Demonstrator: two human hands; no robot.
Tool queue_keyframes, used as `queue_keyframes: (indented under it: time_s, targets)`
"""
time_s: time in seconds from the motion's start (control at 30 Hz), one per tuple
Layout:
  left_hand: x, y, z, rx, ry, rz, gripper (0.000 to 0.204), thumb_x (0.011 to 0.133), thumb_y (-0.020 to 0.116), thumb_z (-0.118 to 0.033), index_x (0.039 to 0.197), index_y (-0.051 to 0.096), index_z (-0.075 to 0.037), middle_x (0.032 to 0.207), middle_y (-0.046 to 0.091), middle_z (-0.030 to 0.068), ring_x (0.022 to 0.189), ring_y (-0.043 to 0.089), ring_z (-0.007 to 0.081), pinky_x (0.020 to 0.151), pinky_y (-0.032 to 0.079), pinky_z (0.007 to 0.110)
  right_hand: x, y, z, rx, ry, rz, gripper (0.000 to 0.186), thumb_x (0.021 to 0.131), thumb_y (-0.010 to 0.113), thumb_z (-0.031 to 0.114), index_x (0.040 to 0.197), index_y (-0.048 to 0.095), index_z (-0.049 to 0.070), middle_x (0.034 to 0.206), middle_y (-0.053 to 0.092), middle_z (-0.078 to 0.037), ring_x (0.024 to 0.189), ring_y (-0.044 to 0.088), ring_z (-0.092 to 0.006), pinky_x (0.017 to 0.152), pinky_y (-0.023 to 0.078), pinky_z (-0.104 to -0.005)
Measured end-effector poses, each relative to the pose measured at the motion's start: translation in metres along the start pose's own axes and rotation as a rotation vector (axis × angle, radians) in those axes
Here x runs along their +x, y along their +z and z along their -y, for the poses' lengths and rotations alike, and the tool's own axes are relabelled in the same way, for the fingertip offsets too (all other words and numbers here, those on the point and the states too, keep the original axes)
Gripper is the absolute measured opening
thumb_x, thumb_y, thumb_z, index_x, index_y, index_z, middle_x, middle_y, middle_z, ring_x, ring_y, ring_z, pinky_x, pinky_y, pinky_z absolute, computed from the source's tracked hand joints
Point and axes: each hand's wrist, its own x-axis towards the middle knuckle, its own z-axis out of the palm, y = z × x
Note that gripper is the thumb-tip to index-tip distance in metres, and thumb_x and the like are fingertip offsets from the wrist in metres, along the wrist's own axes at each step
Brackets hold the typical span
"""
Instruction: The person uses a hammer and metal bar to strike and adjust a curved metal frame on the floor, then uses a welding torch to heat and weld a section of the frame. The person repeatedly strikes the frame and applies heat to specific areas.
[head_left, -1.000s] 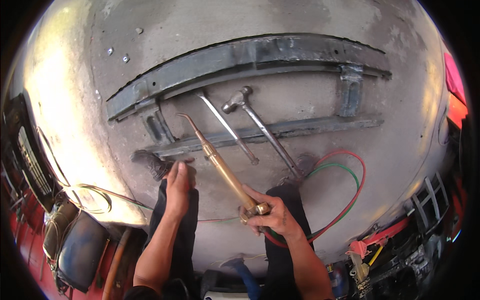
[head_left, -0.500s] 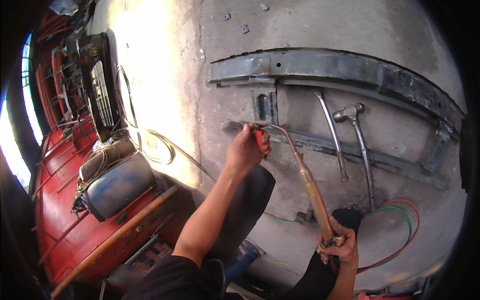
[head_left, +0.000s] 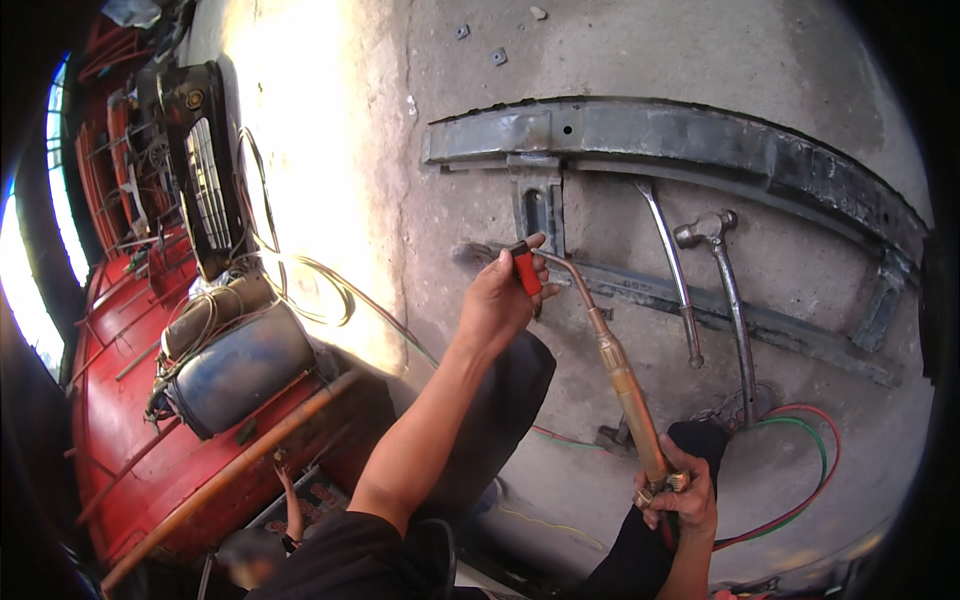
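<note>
I see the left forearm (head_left: 425, 425) outstretched, the left hand (head_left: 496, 304) half-curled beside the torch (head_left: 629, 394) tip. The right hand (head_left: 692, 500) wraps the torch's rear.

Nope, can't read any text here: no lettering I can make out on the red lighter (head_left: 527, 270) or the brass torch (head_left: 632, 402), and the red-marked panel (head_left: 322, 494) at lower left is just too small to tell.

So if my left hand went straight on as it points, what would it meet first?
Probably the torch tip, right beside your left hand and the red lighter it holds; beyond that, the metal bracket, though depth is hard to judge.
</note>
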Motion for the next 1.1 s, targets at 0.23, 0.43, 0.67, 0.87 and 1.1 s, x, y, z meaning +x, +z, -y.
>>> queue_keyframes:
  time_s: [0.23,0.43,0.67,0.87,1.1]
  targets:
    - [0.000,-0.012,0.003,0.130,0.033,-0.015,0.037,0.101,0.061,-0.046,0.112,0.058,-0.011,0.096,0.056,0.0071,0.086,0.053,0.0196,0.074,0.045,0.036,0.002,0.001,-0.001,0.012,0.022,-0.009,0.085,0.077,0.081,-0.005,0.151,0.050,0.021,0.095,0.070,-0.022,0.064,0.067,-0.0237,0.046,0.054,-0.0321]
    - [-0.005,0.000,-0.004,-0.014,-0.081,-0.012,0.043,0.100,0.058,-0.055,0.097,0.056,-0.012,0.081,0.046,0.0042,0.071,0.042,0.0142,0.060,0.037,0.028,0.003,-0.002,-0.004,0.004,0.027,0.005,0.085,0.077,0.081,-0.005,0.152,0.049,0.021,0.096,0.070,-0.022,0.064,0.066,-0.0238,0.046,0.053,-0.0320]
    - [-0.005,-0.011,-0.003,0.044,-0.128,0.062,0.031,0.099,0.061,-0.036,0.090,0.061,-0.007,0.068,0.045,0.0014,0.059,0.040,0.0117,0.051,0.033,0.025,0.013,0.008,-0.006,-0.014,0.001,-0.016,0.086,0.077,0.081,-0.003,0.153,0.048,0.021,0.094,0.069,-0.023,0.061,0.065,-0.0236,0.044,0.052,-0.0321]
    - [-0.009,0.010,0.021,0.220,-0.218,-0.052,0.041,0.102,0.060,-0.046,0.107,0.061,-0.005,0.072,0.042,-0.0029,0.057,0.036,0.0093,0.051,0.032,0.024,0.023,0.016,-0.006,0.017,-0.111,-0.069,0.084,0.079,0.080,-0.004,0.153,0.047,0.018,0.094,0.069,-0.021,0.059,0.064,-0.0228,0.043,0.052,-0.0321]
    - [-0.048,0.066,0.084,0.292,-0.433,0.187,0.039,0.096,0.074,-0.030,0.116,0.062,0.002,0.086,0.060,0.0022,0.058,0.040,0.0052,0.051,0.034,0.024,0.046,0.039,0.004,-0.121,-0.119,-0.158,0.081,0.082,0.079,0.001,0.154,0.043,0.008,0.099,0.068,-0.019,0.068,0.067,-0.0211,0.048,0.055,-0.0319]
